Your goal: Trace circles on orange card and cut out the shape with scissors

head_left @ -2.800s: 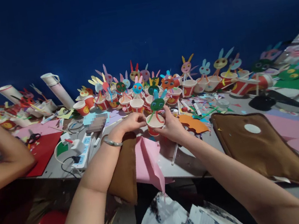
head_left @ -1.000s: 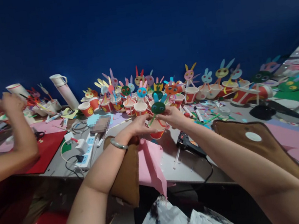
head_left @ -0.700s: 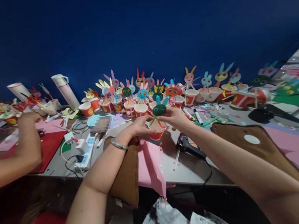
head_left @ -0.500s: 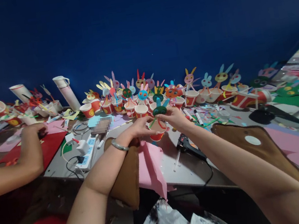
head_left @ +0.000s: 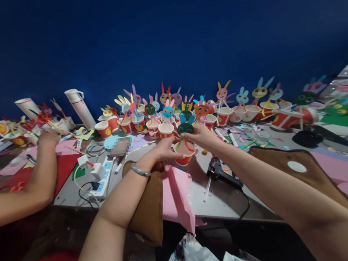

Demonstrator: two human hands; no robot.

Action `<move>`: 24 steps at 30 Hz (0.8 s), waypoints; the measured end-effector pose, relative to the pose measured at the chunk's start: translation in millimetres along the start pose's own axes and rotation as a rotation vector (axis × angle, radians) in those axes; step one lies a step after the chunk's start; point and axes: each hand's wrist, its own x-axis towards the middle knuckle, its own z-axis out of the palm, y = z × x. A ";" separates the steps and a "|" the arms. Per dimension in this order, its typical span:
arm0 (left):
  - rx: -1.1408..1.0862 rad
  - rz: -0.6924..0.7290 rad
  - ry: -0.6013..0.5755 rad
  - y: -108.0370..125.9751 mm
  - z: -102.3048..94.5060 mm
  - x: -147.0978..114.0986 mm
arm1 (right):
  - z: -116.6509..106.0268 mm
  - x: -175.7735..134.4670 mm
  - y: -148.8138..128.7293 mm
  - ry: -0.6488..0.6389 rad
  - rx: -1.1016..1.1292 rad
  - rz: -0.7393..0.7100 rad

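Where left hand and right hand meet: red-and-white paper cup, mouth up, near front edge of grey table; can't tell if base touches tabletop.
Rabbit head: dark green paper, blue ears, above the cup mouth; green strip and red strip run from it into the cup.
Right hand: thumb and fingers pinched on the rabbit head.
Left hand: fingers curled at left side of cup rim, touching; grip partly hidden, can't tell if clamped. Bracelet on wrist.
Glue gun: black, on table just beside right forearm, cable over edge.
Pink sheet: creased, in front of cup, hanging over edge.
Brown pads: one by left forearm, one partly behind right forearm, round white label.
Finished-looking cups: clustered behind, many with paper rabbits.
Power strip: left, plugs in.
Co-worker's arm: far left, over red sheet.
Backdrop: dark blue wall.
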 end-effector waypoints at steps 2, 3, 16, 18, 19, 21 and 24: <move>-0.009 0.004 0.008 -1.3 0.6 0.5 | -0.3 0.5 -0.4 0.015 -0.019 0.003; -0.011 0.005 0.014 -2.4 1.1 0.9 | -0.4 0.3 -0.7 0.021 -0.024 0.003; -0.059 -0.028 0.165 -37.5 -16.8 12.6 | -32.4 -64.1 8.8 0.184 -0.148 -0.094; -0.062 -0.040 0.201 -43.8 -19.5 13.5 | -46.3 -83.7 14.7 0.223 -0.211 -0.077; -0.064 -0.043 0.216 -46.7 -20.2 13.8 | -53.2 -93.5 18.1 0.223 -0.231 -0.063; -0.067 -0.042 0.235 -51.6 -20.6 14.0 | -65.3 -112.6 25.7 0.237 -0.257 -0.033; -0.067 -0.042 0.253 -56.5 -19.9 14.0 | -77.7 -139.7 38.2 0.249 -0.329 0.043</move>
